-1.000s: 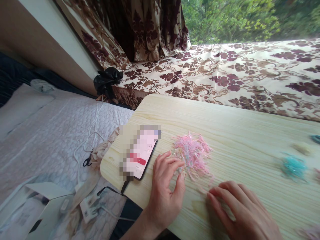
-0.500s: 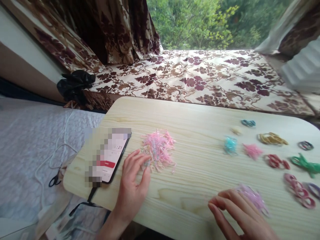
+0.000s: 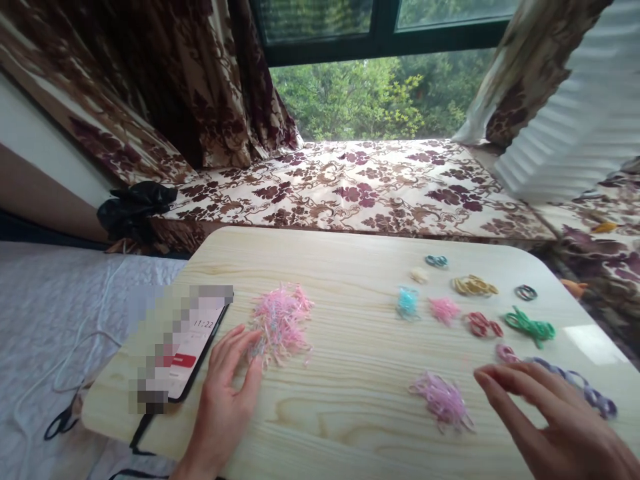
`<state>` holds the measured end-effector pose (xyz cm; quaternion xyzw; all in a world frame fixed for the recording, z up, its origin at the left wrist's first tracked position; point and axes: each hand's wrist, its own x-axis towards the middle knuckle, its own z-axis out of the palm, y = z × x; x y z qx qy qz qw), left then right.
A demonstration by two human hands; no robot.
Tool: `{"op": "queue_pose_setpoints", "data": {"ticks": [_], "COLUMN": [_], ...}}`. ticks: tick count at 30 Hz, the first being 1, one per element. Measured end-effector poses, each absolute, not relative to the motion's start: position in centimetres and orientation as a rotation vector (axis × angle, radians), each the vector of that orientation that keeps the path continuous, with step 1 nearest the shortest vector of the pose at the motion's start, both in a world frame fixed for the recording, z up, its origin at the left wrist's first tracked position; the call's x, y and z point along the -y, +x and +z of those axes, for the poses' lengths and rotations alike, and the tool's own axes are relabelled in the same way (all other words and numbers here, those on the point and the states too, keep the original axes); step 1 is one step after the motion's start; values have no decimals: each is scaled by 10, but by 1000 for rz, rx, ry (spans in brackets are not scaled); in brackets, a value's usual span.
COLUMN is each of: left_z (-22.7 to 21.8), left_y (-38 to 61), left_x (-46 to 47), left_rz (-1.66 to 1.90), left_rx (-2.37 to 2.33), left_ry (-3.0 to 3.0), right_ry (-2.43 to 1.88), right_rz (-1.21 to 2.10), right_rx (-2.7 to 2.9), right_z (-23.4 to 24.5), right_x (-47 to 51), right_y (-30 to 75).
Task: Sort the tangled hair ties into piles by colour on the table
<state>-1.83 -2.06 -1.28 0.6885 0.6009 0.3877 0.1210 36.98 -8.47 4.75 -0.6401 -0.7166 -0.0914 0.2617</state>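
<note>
A loose pile of thin pink, pale and bluish elastic bands (image 3: 284,321) lies left of the middle of the wooden table. My left hand (image 3: 234,373) rests at the pile's near left edge, fingers curved and thumb apart from them, fingertips touching the bands. Over the table's right side is my right hand (image 3: 545,410), its thumb and fingertips brought together in a pinch; whatever they may hold is too small to see. To its left sits a small heap of lilac bands (image 3: 442,400). Purple hair ties (image 3: 595,400) and pink-mauve ties (image 3: 507,353) are partly behind that hand.
Sorted heaps lie at right: turquoise bands (image 3: 407,303), pink bands (image 3: 444,310), cream bands (image 3: 419,275), red ties (image 3: 483,325), green ties (image 3: 530,325), mustard ties (image 3: 475,285), blue ties (image 3: 437,261), dark ties (image 3: 526,292). A phone (image 3: 187,360) lies at left. Behind is a floral-covered sill (image 3: 350,193).
The view has tilted up and turned right, so the table appears lower and further left. My right hand has moved right, away from the lilac heap. My left hand stays by the pile.
</note>
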Motion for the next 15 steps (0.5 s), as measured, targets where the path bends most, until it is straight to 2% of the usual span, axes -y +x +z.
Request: {"op": "queue_pose_setpoints", "data": {"ticks": [7,15], "left_z": [-27,-28], "left_y": [-25,-25], "left_x": [19,19], "left_rz": [1150,1159], "left_rx": [-1745,-1742], "left_ry": [2063,2109], "right_ry": [-1888,-1943], "right_rz": [-203,-122], "right_rx": [1914,1960], "right_z": [44,41], "right_x": [24,7], "right_y": [395,398]}}
